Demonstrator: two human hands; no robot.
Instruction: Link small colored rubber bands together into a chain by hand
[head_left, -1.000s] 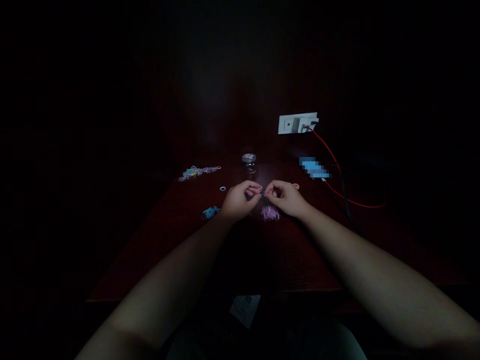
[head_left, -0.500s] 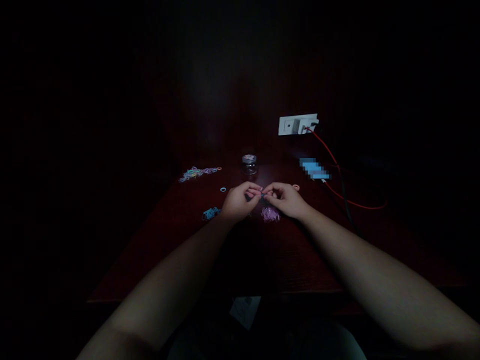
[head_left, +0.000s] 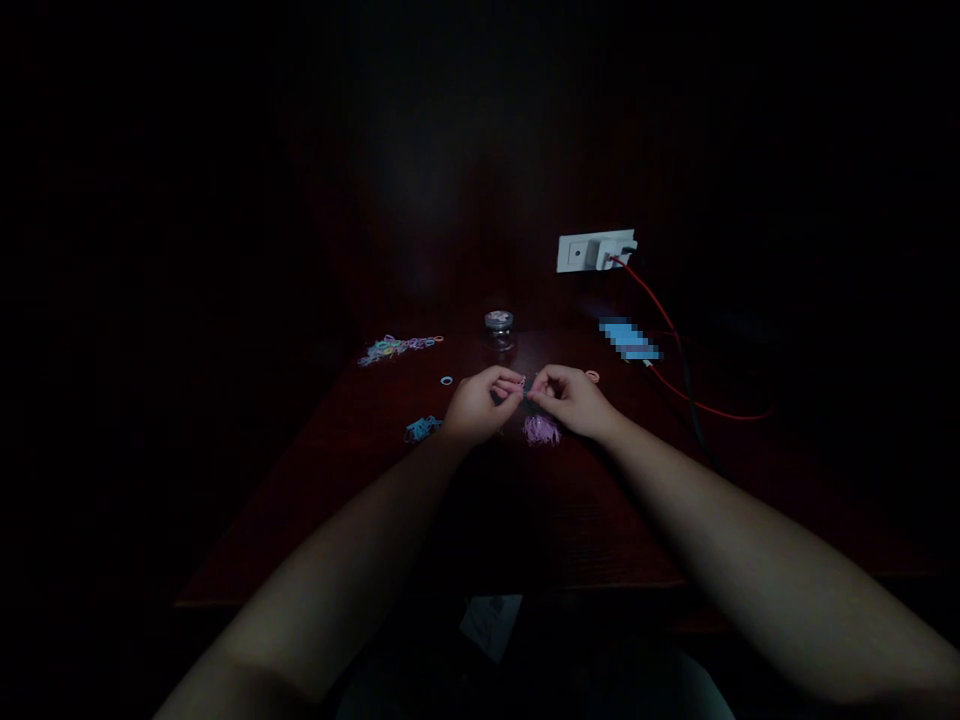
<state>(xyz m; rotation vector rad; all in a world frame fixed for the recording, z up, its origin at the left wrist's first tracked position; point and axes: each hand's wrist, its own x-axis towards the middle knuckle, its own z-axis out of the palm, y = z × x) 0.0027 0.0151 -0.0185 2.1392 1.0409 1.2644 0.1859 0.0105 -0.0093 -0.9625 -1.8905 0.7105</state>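
Note:
My left hand (head_left: 478, 405) and my right hand (head_left: 574, 398) meet over the dark red table (head_left: 517, 530), fingertips pinched close together. Whatever sits between the fingertips is too small and dim to name. Just below my right hand lies a pile of purple elastic bands (head_left: 541, 430). A pile of blue elastic bands (head_left: 423, 429) rests left of my left hand. One single light-blue band (head_left: 446, 381) lies beyond that pile, and an orange band (head_left: 592, 376) shows behind my right hand.
A lidded clear jar (head_left: 499, 328) stands behind my hands. Mixed coloured bands (head_left: 390, 348) lie at the back left. A blurred blue device (head_left: 628, 340) on a red cable (head_left: 712, 410) lies back right, below a wall socket (head_left: 596, 251). White paper (head_left: 491, 625) shows beneath the table edge.
My right fingertips have shifted slightly and curled in more beside the left ones. The piles, jar and cable stay where they were.

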